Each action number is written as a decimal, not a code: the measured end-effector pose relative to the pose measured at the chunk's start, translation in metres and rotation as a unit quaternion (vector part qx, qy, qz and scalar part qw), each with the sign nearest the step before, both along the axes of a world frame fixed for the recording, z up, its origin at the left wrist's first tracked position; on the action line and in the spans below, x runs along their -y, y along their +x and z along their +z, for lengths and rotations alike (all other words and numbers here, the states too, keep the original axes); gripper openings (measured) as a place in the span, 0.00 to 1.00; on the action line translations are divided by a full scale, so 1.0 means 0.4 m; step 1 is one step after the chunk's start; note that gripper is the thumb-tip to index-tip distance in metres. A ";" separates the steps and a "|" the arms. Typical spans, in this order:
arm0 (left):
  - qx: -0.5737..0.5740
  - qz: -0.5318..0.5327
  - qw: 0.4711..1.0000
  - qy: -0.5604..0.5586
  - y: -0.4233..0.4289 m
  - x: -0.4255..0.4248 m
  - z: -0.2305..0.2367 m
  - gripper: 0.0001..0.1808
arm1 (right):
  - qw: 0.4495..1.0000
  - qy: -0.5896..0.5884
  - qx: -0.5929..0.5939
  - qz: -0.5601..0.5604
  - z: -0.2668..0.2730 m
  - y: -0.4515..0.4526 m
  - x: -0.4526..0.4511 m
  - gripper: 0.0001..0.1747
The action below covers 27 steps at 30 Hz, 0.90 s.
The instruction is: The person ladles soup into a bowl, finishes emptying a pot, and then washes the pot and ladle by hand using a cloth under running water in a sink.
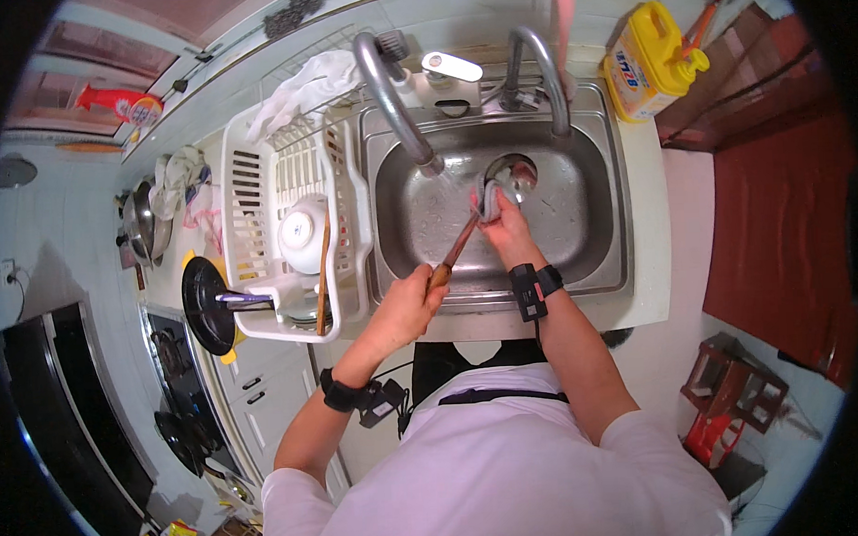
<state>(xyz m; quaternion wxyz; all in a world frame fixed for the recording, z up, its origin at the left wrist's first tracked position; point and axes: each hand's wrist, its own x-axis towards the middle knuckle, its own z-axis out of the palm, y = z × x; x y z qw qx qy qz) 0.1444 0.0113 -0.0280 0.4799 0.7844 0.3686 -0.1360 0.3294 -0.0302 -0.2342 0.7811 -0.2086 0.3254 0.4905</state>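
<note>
My left hand [405, 308] grips the wooden handle [440, 275] of a long kitchen utensil that slants up over the steel sink [428, 232]. My right hand [509, 226] holds a grey cloth or scrubbing pad [490, 198] against the utensil's far part. Just past the pad is a round, shiny metal piece [514, 176]. Whether it is the utensil's bowl or the drain cover, I cannot tell. Water runs into the basin from the curved left faucet [398, 106], to the left of the pad.
Left of the sink stands a white dish rack [247, 225] with a white bowl [300, 233] and wooden chopsticks [324, 279]. A black pan [207, 304] leans at its outer side. A second faucet [535, 59] and a yellow detergent jug [645, 69] stand behind and right.
</note>
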 end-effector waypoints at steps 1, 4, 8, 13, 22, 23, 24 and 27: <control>0.021 -0.021 0.997 0.066 -0.015 0.012 0.005 0.12 | 0.999 -0.037 0.015 -0.005 -0.027 0.001 0.001 0.20; 0.010 -0.016 0.993 0.113 -0.052 0.029 0.032 0.12 | 0.895 -0.222 0.381 0.066 -0.047 0.008 0.027 0.20; -0.023 -0.006 0.978 0.208 -0.120 0.052 0.060 0.10 | 0.679 -0.202 0.678 0.198 0.038 0.044 0.066 0.24; -0.029 0.029 0.964 0.262 -0.147 0.069 0.093 0.09 | 0.861 -0.098 0.463 0.188 0.030 0.039 0.090 0.19; -0.009 0.124 0.947 0.297 -0.263 0.086 0.128 0.11 | 0.969 -0.002 0.133 0.210 0.114 -0.006 0.068 0.15; -0.006 0.128 0.946 0.297 -0.270 0.087 0.132 0.11 | 0.963 0.009 0.159 0.218 0.104 -0.007 0.061 0.15; -0.002 0.131 0.946 0.296 -0.275 0.089 0.134 0.11 | 0.967 -0.001 0.142 0.214 0.082 -0.001 0.053 0.13; 0.004 0.132 0.948 0.290 -0.284 0.100 0.134 0.12 | 0.966 -0.025 0.128 0.223 0.023 0.025 0.046 0.09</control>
